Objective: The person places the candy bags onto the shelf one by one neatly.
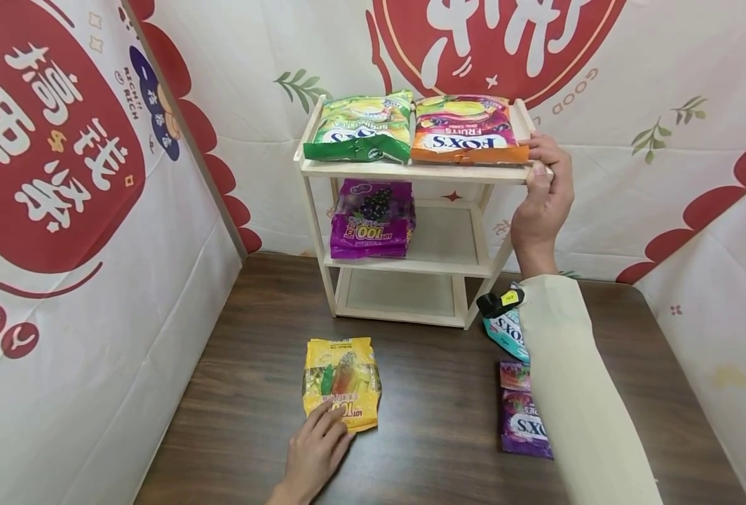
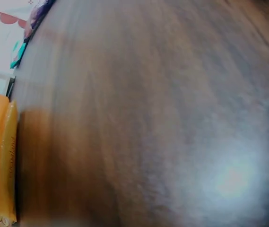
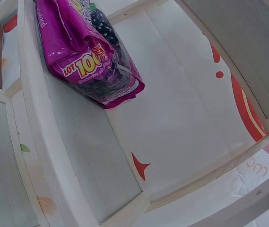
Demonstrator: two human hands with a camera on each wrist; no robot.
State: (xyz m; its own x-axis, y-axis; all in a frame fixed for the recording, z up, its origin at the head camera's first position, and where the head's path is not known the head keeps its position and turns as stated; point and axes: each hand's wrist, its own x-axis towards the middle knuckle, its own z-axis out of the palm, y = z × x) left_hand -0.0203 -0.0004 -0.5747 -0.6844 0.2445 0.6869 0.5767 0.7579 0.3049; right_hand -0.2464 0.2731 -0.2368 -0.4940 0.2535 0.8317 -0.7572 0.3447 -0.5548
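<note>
My right hand [image 1: 543, 203] grips the upper right corner of a pale wooden three-tier shelf [image 1: 423, 170], thumb on the front edge and fingers over the side. On its top tier lie a green candy bag [image 1: 365, 126] and an orange-and-pink candy bag [image 1: 464, 126], side by side. A purple gummy bag [image 1: 373, 217] with grape pictures sits at the left of the middle tier; the right wrist view shows this purple bag [image 3: 96, 61] too. My left hand [image 1: 319, 449] rests its fingers on the near end of a yellow gummy bag [image 1: 343, 379] lying on the table.
The brown table [image 1: 430, 421] carries a teal candy bag [image 1: 507, 330] and a purple candy bag [image 1: 524, 421] on the right, both partly behind my right sleeve [image 1: 575, 379]. The bottom tier [image 1: 401, 294] stands on the table. Printed cloth walls [image 1: 234, 84] enclose the back and sides.
</note>
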